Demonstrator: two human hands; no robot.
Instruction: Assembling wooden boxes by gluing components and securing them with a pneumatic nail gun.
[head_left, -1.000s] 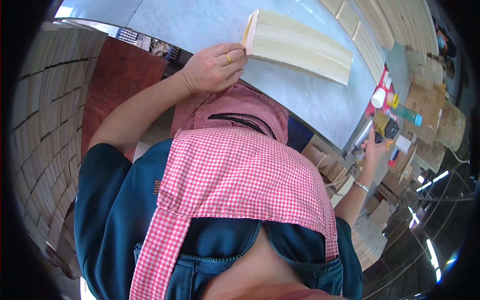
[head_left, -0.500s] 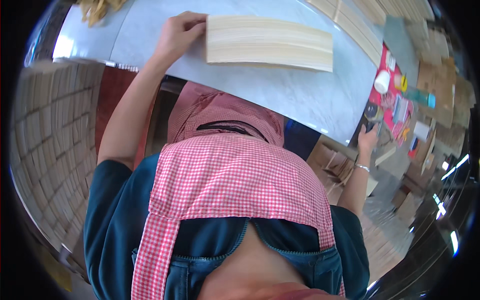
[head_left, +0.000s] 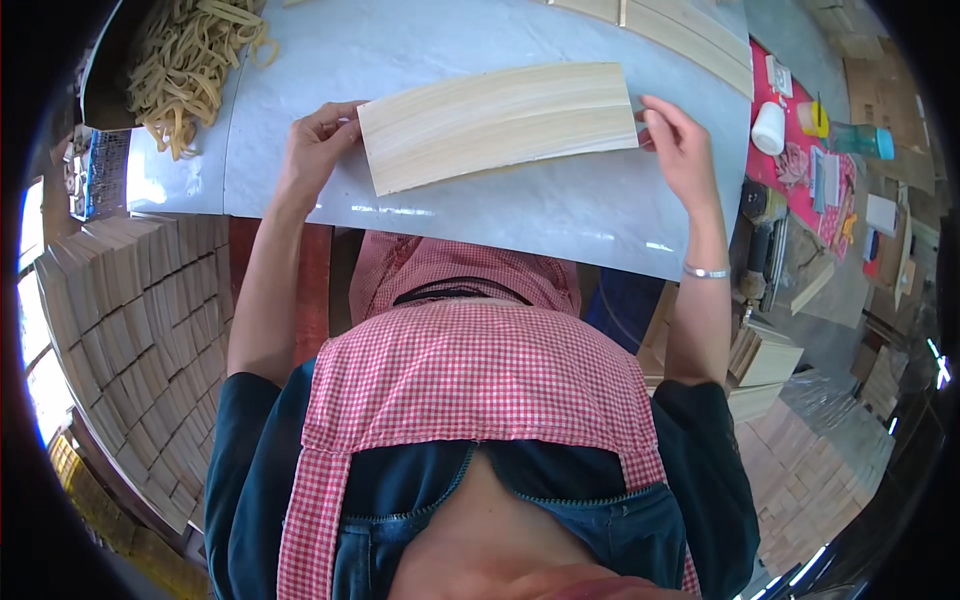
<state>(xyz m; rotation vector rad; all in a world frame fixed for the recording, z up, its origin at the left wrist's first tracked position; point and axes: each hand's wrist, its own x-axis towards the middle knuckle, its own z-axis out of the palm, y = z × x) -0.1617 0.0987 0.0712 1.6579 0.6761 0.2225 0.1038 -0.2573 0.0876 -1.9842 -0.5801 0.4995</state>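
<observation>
A stack of pale wooden boards (head_left: 500,122) lies crosswise in front of me over the grey-white table (head_left: 500,215); its broad grained face is turned up and a thin strip of its near side shows. At its left end my left hand (head_left: 322,150) grips the edge between thumb and bent fingers. My right hand (head_left: 683,150), a silvery bracelet on its wrist, has curved fingertips against the right end. How far those fingers reach under the wood is hidden.
Rubber bands (head_left: 190,70) lie heaped at the far left of the table. More wooden boards (head_left: 680,35) lie along its far right. A red-topped surface (head_left: 790,130) on the right carries a white cup (head_left: 768,128) and a teal bottle (head_left: 865,140). Stacked wood (head_left: 135,330) stands low on the left.
My right hand has come from the far right beyond the table to the stack's right end. The stack has turned, its broad face now up and its right end farther away.
</observation>
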